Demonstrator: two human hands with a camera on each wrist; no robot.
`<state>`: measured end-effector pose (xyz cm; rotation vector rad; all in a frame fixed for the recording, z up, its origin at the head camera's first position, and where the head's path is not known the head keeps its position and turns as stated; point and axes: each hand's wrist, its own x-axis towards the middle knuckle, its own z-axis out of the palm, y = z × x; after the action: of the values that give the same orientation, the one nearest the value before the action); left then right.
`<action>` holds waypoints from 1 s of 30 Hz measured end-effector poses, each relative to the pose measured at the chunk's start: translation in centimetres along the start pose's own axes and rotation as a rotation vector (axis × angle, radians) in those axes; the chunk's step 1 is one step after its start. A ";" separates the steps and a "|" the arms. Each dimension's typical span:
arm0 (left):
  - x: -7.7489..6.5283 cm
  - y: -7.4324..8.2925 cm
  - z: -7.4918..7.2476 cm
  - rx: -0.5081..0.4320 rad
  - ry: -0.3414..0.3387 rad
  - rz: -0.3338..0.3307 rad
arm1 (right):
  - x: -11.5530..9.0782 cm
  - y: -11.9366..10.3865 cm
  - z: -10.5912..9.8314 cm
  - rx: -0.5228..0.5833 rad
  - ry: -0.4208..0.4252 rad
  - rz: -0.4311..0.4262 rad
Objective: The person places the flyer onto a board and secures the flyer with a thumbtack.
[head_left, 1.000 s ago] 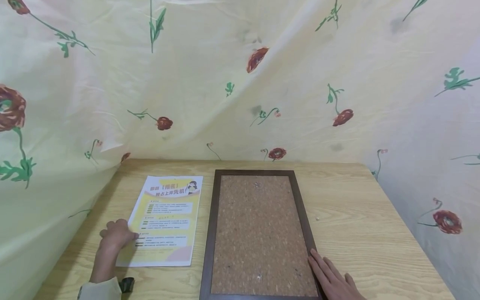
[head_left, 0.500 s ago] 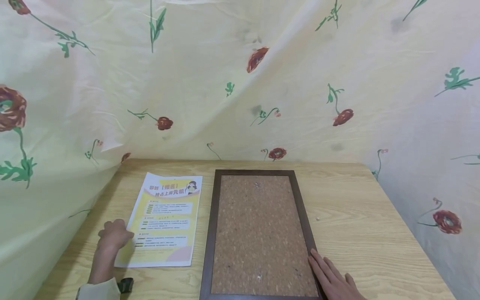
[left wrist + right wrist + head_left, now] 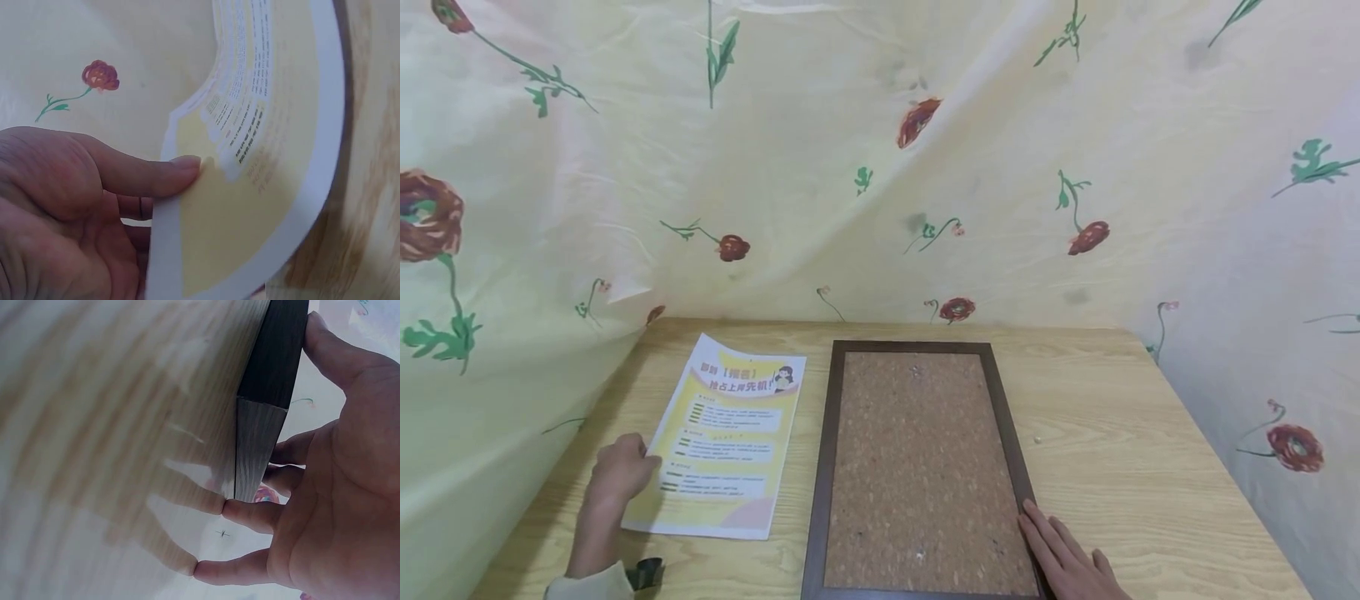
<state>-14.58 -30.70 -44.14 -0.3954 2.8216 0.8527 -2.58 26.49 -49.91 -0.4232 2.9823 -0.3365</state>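
A printed yellow-and-white paper poster (image 3: 722, 442) lies on the table's left side, its far left corner raised. My left hand (image 3: 621, 471) pinches its left edge; in the left wrist view the thumb (image 3: 181, 178) presses on the printed face, the sheet (image 3: 250, 206) bends in a curve, and the other fingers are mostly hidden behind it. Right of the poster lies a cork board (image 3: 925, 467) with a dark brown wooden frame (image 3: 1003, 408). My right hand (image 3: 1067, 550) rests with fairly straight fingers against the frame's right side; in the right wrist view two fingertips touch the table beside the frame corner (image 3: 259, 419).
A small black object (image 3: 646, 573) is near the left sleeve (image 3: 591, 583). A tiny pale spot (image 3: 1037, 439) shows on the wooden table (image 3: 1120, 417) right of the board. A flowered cloth (image 3: 820, 167) hangs behind and at both sides.
My left hand has moved slightly left and toward me, drawing the poster's lower part along; its far left corner has lifted. My right hand stays at the board's edge. The view has shifted slightly.
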 end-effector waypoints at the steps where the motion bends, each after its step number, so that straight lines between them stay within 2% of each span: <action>1: -0.1 0.0 0.0 -0.007 0.003 0.009 | 0.0 0.0 0.1 -0.002 0.006 -0.001; 13: -0.5 0.1 0.2 -0.087 0.055 0.042 | -0.3 -0.1 0.5 -0.033 0.092 -0.023; 19: -0.4 0.0 0.2 -0.093 0.061 0.050 | -0.3 0.0 0.6 -0.028 0.114 -0.033; 30: -0.2 -0.4 -0.2 -0.092 0.074 0.115 | -0.2 0.0 0.6 -0.028 0.125 -0.043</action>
<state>-14.30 -31.15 -44.13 -0.2850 2.9043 1.0145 -2.32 26.42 -50.51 -0.4865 3.1066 -0.3385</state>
